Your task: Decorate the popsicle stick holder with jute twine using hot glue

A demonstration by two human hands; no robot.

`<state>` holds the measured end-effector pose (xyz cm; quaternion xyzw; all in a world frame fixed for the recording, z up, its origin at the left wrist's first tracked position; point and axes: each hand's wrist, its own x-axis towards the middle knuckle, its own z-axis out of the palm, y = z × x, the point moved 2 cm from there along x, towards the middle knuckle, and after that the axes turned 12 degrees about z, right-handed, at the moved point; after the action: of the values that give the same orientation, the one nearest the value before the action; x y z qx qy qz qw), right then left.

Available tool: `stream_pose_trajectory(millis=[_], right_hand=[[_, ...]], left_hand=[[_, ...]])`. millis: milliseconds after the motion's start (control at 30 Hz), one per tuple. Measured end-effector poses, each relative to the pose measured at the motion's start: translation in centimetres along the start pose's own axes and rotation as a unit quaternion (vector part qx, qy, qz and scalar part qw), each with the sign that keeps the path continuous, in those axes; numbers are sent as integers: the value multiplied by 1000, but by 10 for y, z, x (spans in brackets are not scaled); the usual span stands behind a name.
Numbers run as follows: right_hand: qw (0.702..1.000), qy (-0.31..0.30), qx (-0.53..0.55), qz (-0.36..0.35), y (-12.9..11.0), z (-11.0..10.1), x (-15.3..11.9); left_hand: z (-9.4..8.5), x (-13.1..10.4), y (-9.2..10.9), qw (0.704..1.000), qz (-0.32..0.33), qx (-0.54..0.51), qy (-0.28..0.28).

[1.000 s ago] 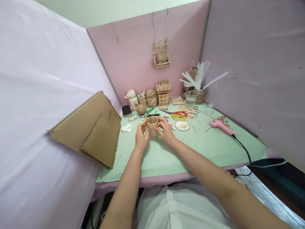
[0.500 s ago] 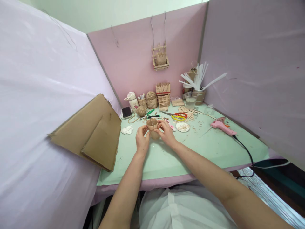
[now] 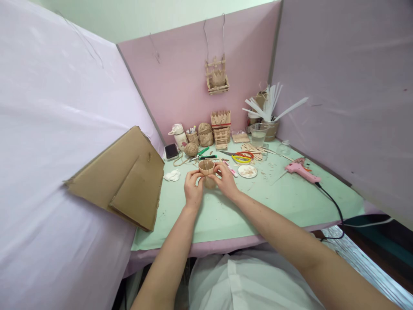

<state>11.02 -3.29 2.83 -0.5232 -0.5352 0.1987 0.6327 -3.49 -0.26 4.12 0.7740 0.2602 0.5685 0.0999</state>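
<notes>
Between my two hands stands a small round brown cup (image 3: pixel 206 168) with a pale scalloped band around its rim, its open top tilted toward me. The fingers of my left hand (image 3: pixel 193 189) pinch its left side. On the opposite side, my right hand (image 3: pixel 225 181) grips the band with thumb and fingertips. Part of the cup's wall is hidden behind my fingers. Just beyond the hands lie a pink-and-white pen-like tool (image 3: pixel 230 169) and a white dish (image 3: pixel 248 172) of wood bits.
Scissors (image 3: pixel 241 157), pliers (image 3: pixel 206 157) and wooden sticks (image 3: pixel 253 151) lie behind the cup. At right rests a pink glue gun (image 3: pixel 301 171) with its black cord trailing off the table edge. A cardboard sheet (image 3: pixel 129 176) leans at left; a crumpled white tissue (image 3: pixel 172 175) lies near it.
My left fingers have shifted slightly on the cup's left side. Both hands keep hold of it, and the other things stay where they were.
</notes>
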Motion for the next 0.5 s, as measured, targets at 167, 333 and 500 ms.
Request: stream_pose_trajectory(millis=[167,333,500], right_hand=[[1000,-7,2,11,1,-1,2],[1000,-17,3,24,3,-2,4],[999,18,2,40,5,-4,9]], left_hand=[[-1,1,1,1000,-16,-13,-6],[0,2,-9,985,-116,-117,46],[5,4,-23,927,-234,-264,125]])
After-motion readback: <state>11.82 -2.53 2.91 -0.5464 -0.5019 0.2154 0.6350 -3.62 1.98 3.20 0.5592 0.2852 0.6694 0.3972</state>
